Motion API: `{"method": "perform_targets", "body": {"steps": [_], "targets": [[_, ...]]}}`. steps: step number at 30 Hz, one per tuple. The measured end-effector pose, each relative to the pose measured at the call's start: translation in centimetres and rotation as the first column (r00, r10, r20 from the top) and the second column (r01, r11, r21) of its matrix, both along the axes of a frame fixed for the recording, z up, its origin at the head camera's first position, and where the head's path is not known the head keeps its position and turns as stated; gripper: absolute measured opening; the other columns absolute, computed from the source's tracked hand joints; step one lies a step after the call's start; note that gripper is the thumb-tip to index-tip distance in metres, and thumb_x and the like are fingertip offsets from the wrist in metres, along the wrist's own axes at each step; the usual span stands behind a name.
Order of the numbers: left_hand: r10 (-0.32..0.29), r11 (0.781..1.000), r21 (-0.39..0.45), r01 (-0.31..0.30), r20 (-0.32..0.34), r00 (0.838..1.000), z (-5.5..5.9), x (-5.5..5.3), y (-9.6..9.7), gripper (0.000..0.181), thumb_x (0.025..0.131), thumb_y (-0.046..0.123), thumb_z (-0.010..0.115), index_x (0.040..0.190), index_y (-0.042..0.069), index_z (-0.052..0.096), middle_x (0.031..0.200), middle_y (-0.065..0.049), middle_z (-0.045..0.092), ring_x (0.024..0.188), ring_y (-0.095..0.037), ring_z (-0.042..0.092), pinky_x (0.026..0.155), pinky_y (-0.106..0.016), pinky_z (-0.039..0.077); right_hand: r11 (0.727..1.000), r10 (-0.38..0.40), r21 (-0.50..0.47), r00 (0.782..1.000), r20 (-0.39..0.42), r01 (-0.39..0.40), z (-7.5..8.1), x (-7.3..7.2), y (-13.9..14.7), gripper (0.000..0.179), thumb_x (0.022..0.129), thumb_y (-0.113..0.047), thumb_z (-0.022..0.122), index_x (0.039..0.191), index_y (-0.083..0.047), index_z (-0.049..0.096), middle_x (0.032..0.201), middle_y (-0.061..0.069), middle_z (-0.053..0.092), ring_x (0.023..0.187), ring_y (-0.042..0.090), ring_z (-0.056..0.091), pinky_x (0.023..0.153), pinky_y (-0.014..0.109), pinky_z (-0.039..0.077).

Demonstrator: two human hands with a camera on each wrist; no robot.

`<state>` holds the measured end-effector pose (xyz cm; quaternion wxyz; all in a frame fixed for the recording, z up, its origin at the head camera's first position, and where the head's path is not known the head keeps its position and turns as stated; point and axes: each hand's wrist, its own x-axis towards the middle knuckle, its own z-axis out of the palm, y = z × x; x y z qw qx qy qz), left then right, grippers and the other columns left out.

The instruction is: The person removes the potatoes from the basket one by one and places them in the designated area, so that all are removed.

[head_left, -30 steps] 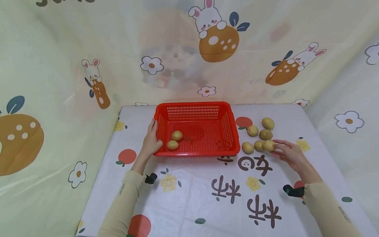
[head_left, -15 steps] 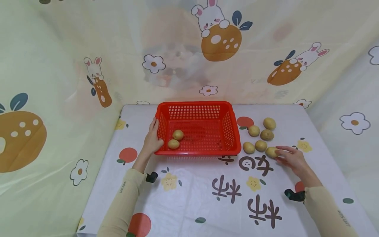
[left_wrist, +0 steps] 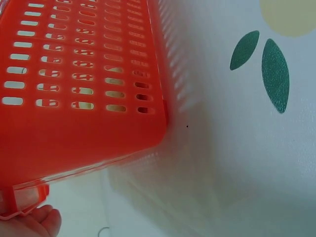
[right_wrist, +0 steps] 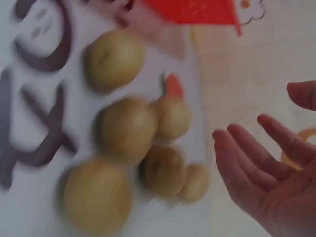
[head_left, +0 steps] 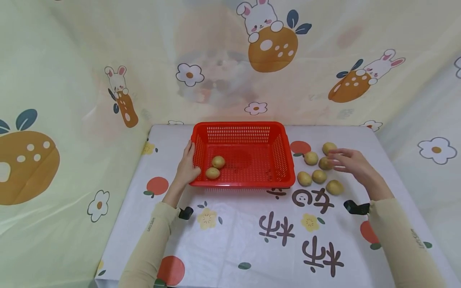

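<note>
My left hand grips the left rim of a red plastic basket; in the left wrist view, fingers curl under the rim's end. Two potatoes lie inside the basket at its left, one potato just behind the other potato. My right hand is raised over the loose potatoes on the table, with nothing in it and its fingers apart. It partly covers a brownish potato and a potato behind it. The nearest potato lies at the front of the group.
Other loose potatoes, such as the potato and the potato, lie close to the basket's right side. A white patterned cloth covers the table. Printed curtains hang behind it and along its sides.
My right hand set a potato down at the front of the loose group, let it go and rose up and away over the back potatoes. My left hand stays on the basket.
</note>
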<state>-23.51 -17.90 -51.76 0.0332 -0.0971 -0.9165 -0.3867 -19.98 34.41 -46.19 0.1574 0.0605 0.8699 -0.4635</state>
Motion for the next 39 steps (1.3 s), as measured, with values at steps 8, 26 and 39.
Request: {"method": "perform_targets", "body": {"steps": [8,26,39], "targets": [[-0.007,1.000,0.002,0.007,-0.006,1.000,-0.1,0.0,0.0,0.090,0.066,-0.005,0.052,0.149,0.000,0.016,0.157,-0.011,0.007,0.138,-0.029,0.024,0.094,-0.046,0.043,0.963,0.067,-0.264,0.997,0.029,-0.057,3.5,-4.3,-8.4,0.057,0.095,-0.037,0.047,0.142,-0.006,0.037,0.140,0.021,0.043,0.121,0.035,0.050,0.093,0.041,0.045],[-0.020,1.000,0.010,0.020,-0.005,1.000,-0.5,-0.1,-0.2,0.092,0.064,-0.006,0.053,0.148,-0.001,0.015,0.157,-0.011,0.007,0.139,-0.029,0.023,0.089,-0.046,0.046,0.894,0.283,-0.417,0.929,0.238,-0.165,-2.1,-11.4,-27.5,0.046,0.096,-0.021,0.050,0.136,0.000,0.045,0.137,0.022,0.047,0.121,0.036,0.050,0.097,0.048,0.041],[-0.026,1.000,0.014,0.026,-0.041,0.999,-0.4,-0.3,-0.3,0.091,0.064,-0.007,0.053,0.147,-0.003,0.017,0.156,-0.015,0.010,0.139,-0.031,0.022,0.091,-0.046,0.045,0.941,0.307,-0.235,0.903,0.302,-0.242,-2.9,-11.8,-31.8,0.032,0.092,-0.016,0.055,0.120,-0.002,0.059,0.122,0.017,0.057,0.113,0.035,0.055,0.091,0.047,0.046]]}}
